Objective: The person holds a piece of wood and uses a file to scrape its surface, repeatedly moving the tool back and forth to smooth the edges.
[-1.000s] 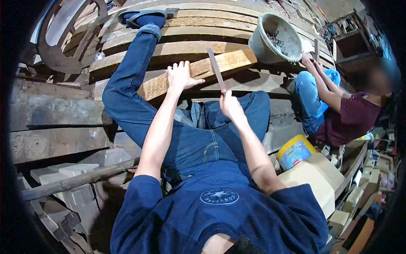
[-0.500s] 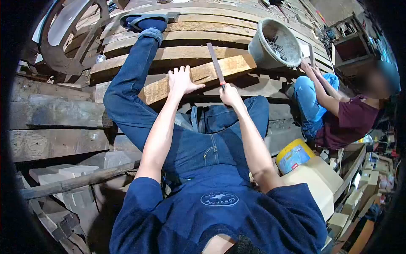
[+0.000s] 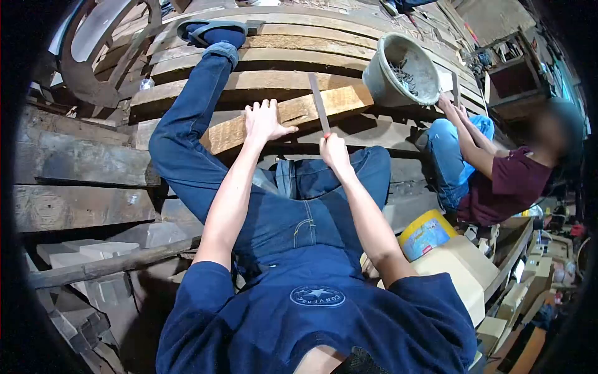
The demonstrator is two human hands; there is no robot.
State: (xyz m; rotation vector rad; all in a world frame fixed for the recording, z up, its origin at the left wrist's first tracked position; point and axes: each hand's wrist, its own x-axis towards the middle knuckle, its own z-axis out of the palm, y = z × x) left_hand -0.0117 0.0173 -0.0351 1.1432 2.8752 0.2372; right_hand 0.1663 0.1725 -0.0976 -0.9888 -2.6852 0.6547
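Observation:
A short squared wooden beam [image 3: 233,131] lies at a slant across the boards in front of my lap. My left hand [image 3: 265,123] holds it down from above, fingers over its far side and thumb stretched out to the right. In my right hand [image 3: 335,152] is the red handle of a long, flat, straight-bladed tool [image 3: 318,103], with my fingers wrapped around it. The blade points away from me and crosses the right part of the beam. Just past the beam's right end stands a grey bucket [image 3: 372,76] with thin dark metal pieces [image 3: 403,76] inside.
At the right sits another person [image 3: 507,184], whose hands hold a similar flat blade [image 3: 455,89]. A yellow-rimmed tub [image 3: 428,234] and pale boxes [image 3: 451,274] stand by my right elbow. Thick planks [image 3: 87,209] and a pole [image 3: 112,264] lie left; a curved wooden frame [image 3: 93,93] stands beyond.
My right hand and the flat-bladed tool have drawn back a little toward my body along the beam. My left hand keeps its place on the beam. The view has shifted slightly.

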